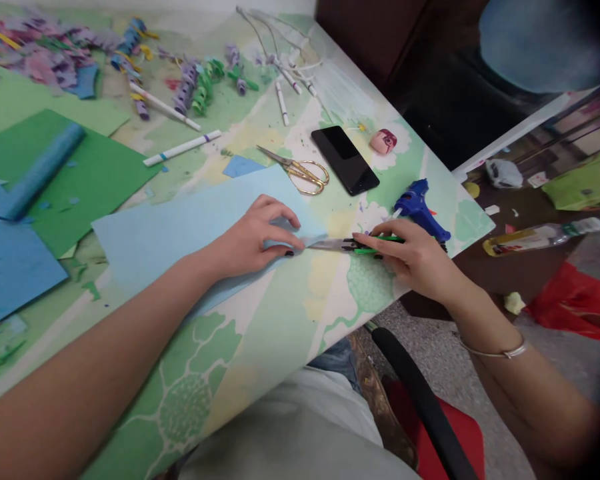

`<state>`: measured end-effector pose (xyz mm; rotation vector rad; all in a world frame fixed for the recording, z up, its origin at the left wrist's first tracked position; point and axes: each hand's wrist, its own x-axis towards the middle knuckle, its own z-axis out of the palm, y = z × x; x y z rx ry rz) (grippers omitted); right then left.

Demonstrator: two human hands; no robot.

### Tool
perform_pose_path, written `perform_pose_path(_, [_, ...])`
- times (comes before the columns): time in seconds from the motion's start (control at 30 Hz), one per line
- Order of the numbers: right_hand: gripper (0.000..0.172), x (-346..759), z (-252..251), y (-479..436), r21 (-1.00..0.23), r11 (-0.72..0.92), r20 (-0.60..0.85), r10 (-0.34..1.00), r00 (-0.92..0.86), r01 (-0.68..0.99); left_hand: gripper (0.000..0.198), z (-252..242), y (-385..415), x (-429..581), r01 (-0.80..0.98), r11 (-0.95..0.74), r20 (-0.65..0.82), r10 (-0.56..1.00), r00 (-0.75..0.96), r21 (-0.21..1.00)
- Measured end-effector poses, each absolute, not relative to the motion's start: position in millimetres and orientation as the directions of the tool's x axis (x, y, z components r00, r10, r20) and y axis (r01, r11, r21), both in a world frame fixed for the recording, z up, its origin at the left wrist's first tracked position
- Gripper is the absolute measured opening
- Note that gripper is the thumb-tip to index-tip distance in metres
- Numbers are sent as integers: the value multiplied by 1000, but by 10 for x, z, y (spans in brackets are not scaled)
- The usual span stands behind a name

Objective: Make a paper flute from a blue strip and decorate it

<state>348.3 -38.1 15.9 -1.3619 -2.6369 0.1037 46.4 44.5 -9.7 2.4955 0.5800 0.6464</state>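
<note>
A large sheet of light blue paper (180,227) lies on the table under my left hand (255,237). My left thumb and fingers close on the sheet near its right end. My right hand (415,257) grips green-and-black-handled scissors (335,245), whose blades point left and meet the paper right beside my left fingertips. How far the blades are apart cannot be made out. Just beyond my right hand lies a blue glue gun (420,207). Gold-handled scissors (303,172) and a black phone (345,160) rest behind the paper.
Green sheets (115,160), a rolled blue sheet (45,170) and blue paper (15,260) cover the left side. Curled paper strips (200,83), white marker pens (183,148) and paper scraps (45,53) lie farther back. Beyond the table's right edge is a bottle (535,240).
</note>
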Motion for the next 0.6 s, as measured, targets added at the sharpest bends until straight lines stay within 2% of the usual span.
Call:
perform_pose_path(0.17, [44, 3462, 143, -372, -111, 569, 144, 820, -554, 814, 18, -94, 448, 437, 239, -801, 342, 476, 810, 549])
perform_pose_path(0.6, [47, 3501, 108, -383, -135, 601, 219, 793, -568, 788, 18, -133, 440, 427, 216, -806, 372, 469, 801, 551])
